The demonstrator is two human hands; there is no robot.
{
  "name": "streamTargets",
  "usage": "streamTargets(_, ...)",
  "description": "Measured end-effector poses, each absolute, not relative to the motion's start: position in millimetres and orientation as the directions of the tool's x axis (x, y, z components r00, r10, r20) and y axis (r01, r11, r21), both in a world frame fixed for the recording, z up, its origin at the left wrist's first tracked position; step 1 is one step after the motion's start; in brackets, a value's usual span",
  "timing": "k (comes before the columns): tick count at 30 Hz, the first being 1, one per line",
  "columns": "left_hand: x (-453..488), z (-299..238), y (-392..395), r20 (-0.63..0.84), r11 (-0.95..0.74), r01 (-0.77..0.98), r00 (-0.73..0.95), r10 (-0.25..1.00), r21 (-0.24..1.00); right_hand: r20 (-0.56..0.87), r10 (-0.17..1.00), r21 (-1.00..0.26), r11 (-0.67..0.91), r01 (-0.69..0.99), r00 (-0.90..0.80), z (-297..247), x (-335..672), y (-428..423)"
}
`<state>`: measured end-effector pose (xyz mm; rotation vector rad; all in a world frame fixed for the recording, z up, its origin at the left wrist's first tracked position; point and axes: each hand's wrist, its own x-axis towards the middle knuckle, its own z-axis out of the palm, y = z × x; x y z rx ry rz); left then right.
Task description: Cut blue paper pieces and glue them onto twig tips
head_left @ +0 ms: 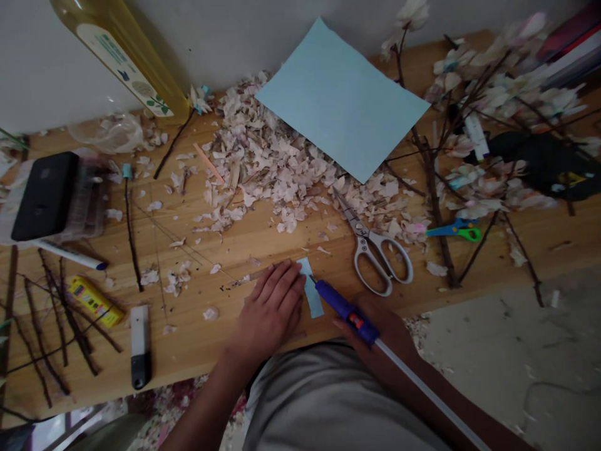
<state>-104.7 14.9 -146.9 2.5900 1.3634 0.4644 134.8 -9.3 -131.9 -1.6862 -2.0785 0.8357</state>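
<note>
My left hand [275, 307] lies flat with fingers together on a small light-blue paper strip [312, 294] at the front edge of the wooden table [225, 326], pressing it down. My right hand [385, 338] is closed around a blue glue gun [345, 308] with a white glue stick trailing back over my forearm. The gun's tip touches the strip beside my left fingertips. A thin twig [248, 277] lies just left of my left hand.
Scissors [373, 247] lie right of the strip. A large light-blue sheet [340, 100] rests on a heap of pale petals [267, 163]. Flower branches [479, 125] crowd the right; bare twigs [56, 326], a utility knife [139, 344], a yellow tube [94, 300] and a bottle [126, 50] sit left.
</note>
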Motion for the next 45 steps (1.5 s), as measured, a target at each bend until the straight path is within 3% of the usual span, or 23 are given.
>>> streamTargets(13, -105, -147, 14, 0.183, -0.559, 0.771, 0.529, 0.829, 0.303, -0.100, 0.967, -0.656, 0.114, 0.746, -0.235, -131, 137, -18)
streamTargets(21, -105, -147, 15, 0.197, -0.564, 0.767, 0.529, 0.826, 0.306, -0.172, 0.954, -0.620, 0.088, 0.779, -0.245, -129, 138, -16)
streamTargets(28, -106, -147, 13, 0.165, -0.567, 0.761, 0.544, 0.822, 0.315, -0.148, 0.953, -0.677, 0.098, 0.730, -0.265, -131, 140, -22)
streamTargets(45, -107, -152, 14, 0.186, -0.571, 0.748, 0.542, 0.819, 0.338, -0.205, 0.960, -0.621, 0.022, 0.783, -0.191, -128, 136, -39)
